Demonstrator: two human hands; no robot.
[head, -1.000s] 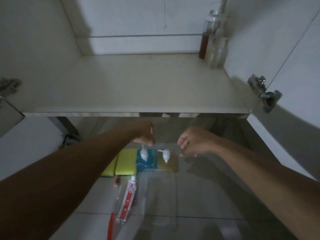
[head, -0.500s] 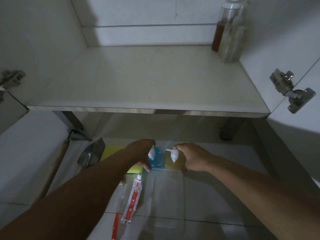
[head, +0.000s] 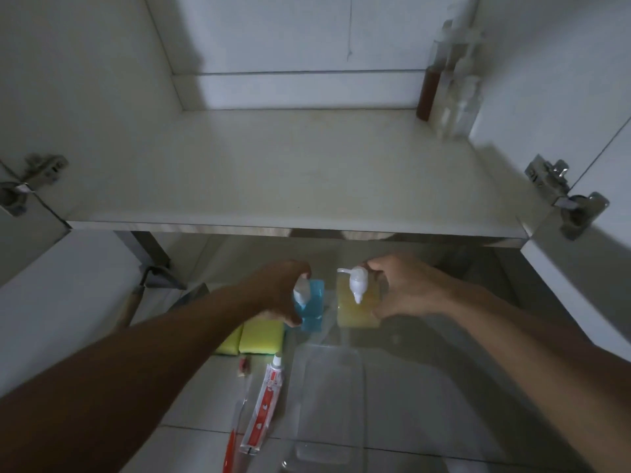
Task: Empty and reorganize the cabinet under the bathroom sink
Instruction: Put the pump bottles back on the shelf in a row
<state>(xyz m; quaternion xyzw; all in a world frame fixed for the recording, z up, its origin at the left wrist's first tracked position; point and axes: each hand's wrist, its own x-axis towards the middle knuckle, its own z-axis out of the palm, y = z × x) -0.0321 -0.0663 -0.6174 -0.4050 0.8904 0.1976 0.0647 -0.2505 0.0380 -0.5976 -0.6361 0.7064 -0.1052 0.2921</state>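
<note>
Seen from above in dim light, two bare forearms reach toward the tiled floor in front of an open white cabinet. The left hand (head: pixel 280 291) is curled around a square blue soap dispenser bottle (head: pixel 312 310), fingers wrapped at its white pump head. The right hand (head: pixel 406 290) grips the side of a matching yellow soap dispenser bottle (head: pixel 356 314), thumb and fingers closed on its body beside the white pump (head: pixel 356 285). Both bottles look like translucent plastic and stand upright just beside each other, below the shelf's front edge. The cabinet shelf (head: pixel 290 172) is a smooth, flat, pale board, bare except for a blurred cluster of clear bottles (head: pixel 450 83) in its back right corner, one holding brown liquid. Metal hinges (head: pixel 563 192) show on either side. On the floor near the left forearm lie two yellow-green sponges (head: pixel 254 337), soft rectangular blocks side by side. Nearer the camera lie a white and red toothpaste tube (head: pixel 264 397), a red toothbrush (head: pixel 235 425) just beside it, and a clear rectangular plastic container (head: pixel 327 404).
</note>
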